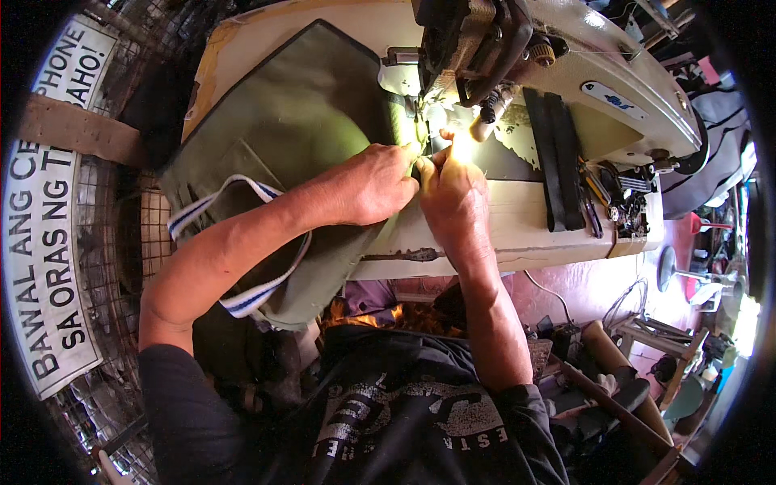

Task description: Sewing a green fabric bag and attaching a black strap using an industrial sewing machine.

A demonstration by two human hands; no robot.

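Note:
Olive-green fabric [299, 105] with dark edging lies over the left of the sewing table and hangs off its front edge. My left hand [376, 182] pinches the fabric's right edge just in front of the sewing machine's [558, 48] needle area. Close beside it, my right hand [454, 190] is closed at the same edge, thumb and fingers bent together. Glare from the machine's lamp [487, 113] washes out the fingertips, so the exact grip there is hard to see. A white strap with a blue stripe [246, 301] loops from the fabric beneath my left forearm.
Black straps [556, 162] lie on the table right of my hand. A yellow-handled tool [596, 186] and small metal parts [630, 202] sit at the table's right end. Wire mesh with a white sign [56, 218] stands at left. Wooden pieces [622, 380] clutter the lower right.

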